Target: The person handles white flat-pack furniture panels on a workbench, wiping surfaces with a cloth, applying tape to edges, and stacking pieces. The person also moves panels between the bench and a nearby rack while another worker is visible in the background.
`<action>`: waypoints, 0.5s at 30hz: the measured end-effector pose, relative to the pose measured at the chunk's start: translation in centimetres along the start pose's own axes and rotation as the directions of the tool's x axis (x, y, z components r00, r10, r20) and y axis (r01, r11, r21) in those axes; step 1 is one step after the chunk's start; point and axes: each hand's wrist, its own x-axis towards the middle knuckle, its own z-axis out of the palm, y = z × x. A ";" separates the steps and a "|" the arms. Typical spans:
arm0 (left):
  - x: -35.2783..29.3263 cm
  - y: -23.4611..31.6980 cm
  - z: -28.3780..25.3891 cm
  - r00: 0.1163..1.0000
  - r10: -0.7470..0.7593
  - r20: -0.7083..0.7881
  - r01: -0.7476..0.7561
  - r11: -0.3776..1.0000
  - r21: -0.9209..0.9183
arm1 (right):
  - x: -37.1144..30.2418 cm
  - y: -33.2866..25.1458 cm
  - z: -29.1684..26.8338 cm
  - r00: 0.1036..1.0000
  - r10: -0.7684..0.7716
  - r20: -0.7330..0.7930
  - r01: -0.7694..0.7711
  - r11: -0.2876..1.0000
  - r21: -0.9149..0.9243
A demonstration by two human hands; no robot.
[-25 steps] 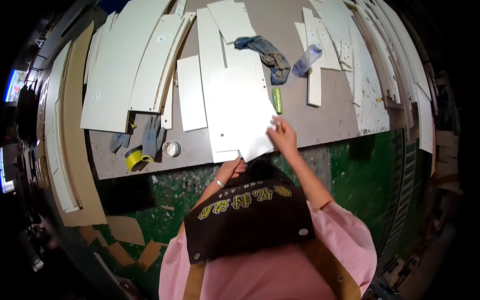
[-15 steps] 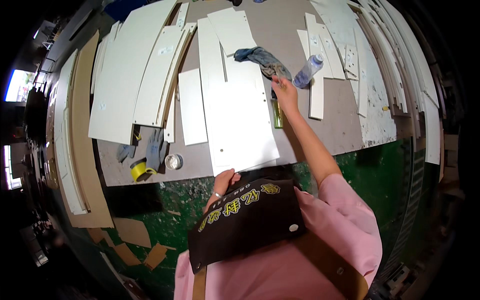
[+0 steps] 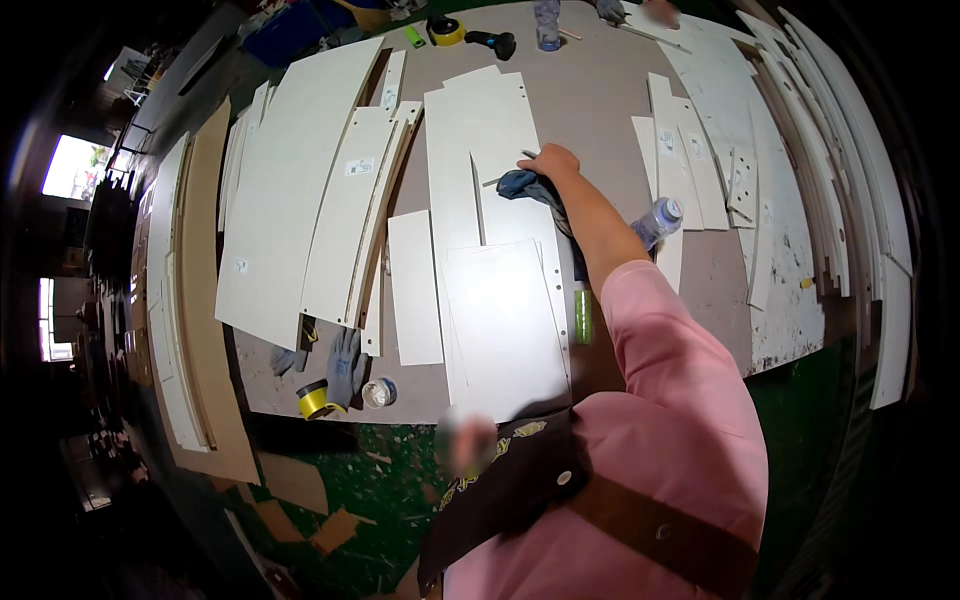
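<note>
My right hand [image 3: 553, 162] reaches far over the bench with its fingers curled, at the far end of a crumpled blue-grey cloth [image 3: 530, 188]. A thin dark sliver shows at its fingertips, too small to name. Another thin strip [image 3: 490, 183] sticks out at the cloth's left end. My left hand [image 3: 467, 445], smeared by blur, is at the near edge of a stack of white panels [image 3: 505, 320]; its fingers cannot be made out. Right of the stack lie a green cylinder [image 3: 583, 318] and a tilted clear bottle [image 3: 658, 222].
White boards [image 3: 290, 200] lie left, more boards [image 3: 690, 160] right. Grey gloves [image 3: 347, 365], a yellow-black roll [image 3: 314, 400] and a small round tub [image 3: 379, 393] sit near the front edge. Another person's gloved hand [image 3: 610, 10] is at the far side, near a second bottle [image 3: 547, 25].
My right hand has moved farther away and left, from the cloth's near end to its far end. The view has shifted, bringing the bench's far side in. The cloth seems to lie where it was.
</note>
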 end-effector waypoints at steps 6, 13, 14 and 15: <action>-1.2 2.7 1.9 0.998 0.065 -0.016 -0.059 0.970 0.237 | 1.7 2.7 -1.1 0.997 -0.078 -0.011 0.079 0.992 0.097; 1.4 1.5 0.2 0.993 0.060 -0.097 -0.031 0.960 0.279 | -8.8 -2.4 -3.5 0.733 -0.458 -0.502 0.467 0.876 -0.117; 1.1 1.5 0.2 0.991 0.081 -0.109 -0.046 0.955 0.294 | -9.5 -2.3 -3.1 0.684 -0.500 -0.532 0.501 0.851 -0.156; 1.1 1.8 0.3 0.988 0.106 -0.116 -0.065 0.947 0.316 | -10.2 -1.9 -2.9 0.629 -0.543 -0.556 0.536 0.821 -0.195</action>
